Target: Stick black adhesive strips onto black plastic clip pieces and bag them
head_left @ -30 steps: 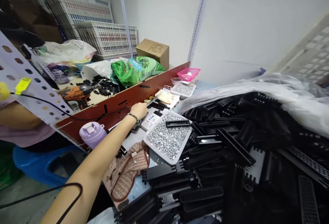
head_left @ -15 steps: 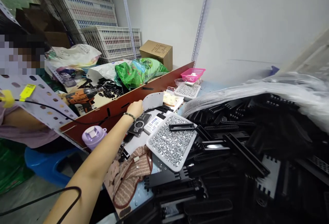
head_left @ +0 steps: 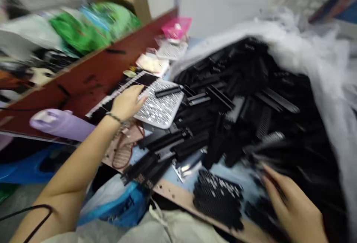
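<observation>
Head view, blurred by motion, looks down on a crowded bench. The person's left hand reaches forward with its fingers curled over the near edge of a long flat black-and-white panel, which lies against the red-brown divider board; the blur hides whether the fingers truly clamp it or only rest on it. Just right of that hand sits a white tray of small silver parts, with one black bar lying across its far corner. A lilac bottle lies on its side at the bench's left edge, near the wrist.

The right hand is low at the right, fingers extended and loosely spread, fingertips touching the near fringe of the big heap of black metal strips; it grips nothing that can be made out. The heap fills most of the bench to the right, under a pale plastic sheet folded back along its far side.

Bare blue bench top shows only in a small patch between the hands, beside a perforated black plate near the front edge.
</observation>
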Tool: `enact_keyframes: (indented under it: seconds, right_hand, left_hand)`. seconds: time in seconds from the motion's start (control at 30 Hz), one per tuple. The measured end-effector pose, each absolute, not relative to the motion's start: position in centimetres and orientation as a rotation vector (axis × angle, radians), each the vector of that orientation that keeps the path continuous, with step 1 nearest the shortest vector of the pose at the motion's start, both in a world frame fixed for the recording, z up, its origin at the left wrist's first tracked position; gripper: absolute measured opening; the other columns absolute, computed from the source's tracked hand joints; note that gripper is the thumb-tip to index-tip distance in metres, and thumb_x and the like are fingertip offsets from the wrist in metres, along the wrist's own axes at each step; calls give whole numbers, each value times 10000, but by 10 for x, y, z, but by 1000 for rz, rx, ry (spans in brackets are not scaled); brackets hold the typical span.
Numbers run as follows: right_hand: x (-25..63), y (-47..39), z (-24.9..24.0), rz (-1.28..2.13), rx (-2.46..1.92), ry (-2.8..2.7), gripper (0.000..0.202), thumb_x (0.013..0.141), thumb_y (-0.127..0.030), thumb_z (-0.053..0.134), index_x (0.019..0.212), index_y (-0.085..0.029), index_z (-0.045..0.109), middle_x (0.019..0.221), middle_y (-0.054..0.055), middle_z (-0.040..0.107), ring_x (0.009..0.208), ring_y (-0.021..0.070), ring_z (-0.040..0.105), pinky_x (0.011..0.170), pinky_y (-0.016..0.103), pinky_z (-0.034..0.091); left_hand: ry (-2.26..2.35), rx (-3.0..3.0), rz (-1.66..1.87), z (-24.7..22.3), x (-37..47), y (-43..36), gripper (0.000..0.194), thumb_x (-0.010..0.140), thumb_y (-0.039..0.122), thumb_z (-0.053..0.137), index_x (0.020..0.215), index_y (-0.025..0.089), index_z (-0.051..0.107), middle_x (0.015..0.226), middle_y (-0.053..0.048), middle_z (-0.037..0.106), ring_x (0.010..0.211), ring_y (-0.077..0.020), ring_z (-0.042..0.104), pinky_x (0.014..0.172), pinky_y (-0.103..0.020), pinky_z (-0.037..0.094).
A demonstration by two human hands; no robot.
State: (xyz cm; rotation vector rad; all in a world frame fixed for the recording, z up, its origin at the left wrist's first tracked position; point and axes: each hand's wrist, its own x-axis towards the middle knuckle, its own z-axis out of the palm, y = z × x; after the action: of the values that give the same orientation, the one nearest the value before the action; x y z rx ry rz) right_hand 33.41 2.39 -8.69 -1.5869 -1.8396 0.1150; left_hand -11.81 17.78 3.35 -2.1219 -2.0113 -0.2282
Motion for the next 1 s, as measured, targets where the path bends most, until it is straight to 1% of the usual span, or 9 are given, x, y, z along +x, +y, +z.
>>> enact_keyframes:
  seconds: [0.07,0.13,0.23,0.33,0.47,0.63,0.77,0.87,1.0]
  right_hand:
    - [335,6,-87,179,-1642,-1858,344,929,-342,491,1248,-228,551,1024,63,667,877,184,645,809,321,520]
    - [330,-4,-90,242,-1604,-1887,290,931,-289,482,1197,-213,571,1025,82,668,882,191,642,810,339,519]
    - [315,-11,-94,338,-1496,-1951,218,932,-230,472,1105,-205,603,1017,83,664,938,199,618,847,363,504]
    - [297,-15,-98,396,-1428,-1963,200,944,-198,447,1026,-199,629,962,77,653,924,194,600,842,356,495]
    - [272,-5,-103,429,-1357,-2096,230,956,-189,421,1037,-191,636,965,77,646,915,193,578,838,341,477]
    - [251,14,-102,418,-1437,-2317,204,936,-150,451,953,-169,654,924,85,629,890,203,550,824,330,454]
    - [247,19,-96,442,-1491,-2349,182,915,-108,470,931,-152,645,913,89,614,874,205,551,803,315,449]
    - [259,18,-93,465,-1454,-2248,170,916,-110,470,909,-161,632,892,77,616,850,193,567,778,302,453]
    - [296,6,-99,518,-1404,-1839,126,920,-180,489,926,-202,613,907,38,653,850,164,613,800,281,472]
  left_hand:
    - [-1725,-2325,-497,17,-85,139,420,943,359,427,1324,186,461,1324,-82,541,1229,-221,496,1073,-375,371]
    - [-1510,-2565,-647,0,-49,95,347,919,298,495,1253,209,517,1202,-63,617,1126,-206,563,1023,-372,425]
    - [-1293,-2904,-674,-32,3,36,309,899,185,520,1206,193,542,1111,-58,652,1025,-181,595,946,-341,473]
    - [-1239,-3027,-582,-64,45,5,296,909,148,480,1193,172,558,1123,-70,647,1014,-186,589,918,-352,479]
    - [-1248,-2956,-435,-85,68,-5,269,924,152,443,1143,161,599,1103,-87,650,991,-206,589,888,-386,487]
    - [-1252,-2866,-437,-85,73,-6,264,923,149,431,1094,139,631,994,-108,663,937,-215,603,832,-394,502]
    - [-1290,-2828,-439,-88,74,-2,271,933,157,421,1095,144,637,965,-102,661,897,-209,591,791,-376,496]
    - [-1363,-2807,-452,-91,74,3,254,934,167,439,1083,164,645,986,-86,659,891,-201,572,794,-357,478]
    - [-1423,-2794,-446,-93,74,11,208,929,202,475,1012,199,666,953,-54,661,861,-200,557,778,-346,460]
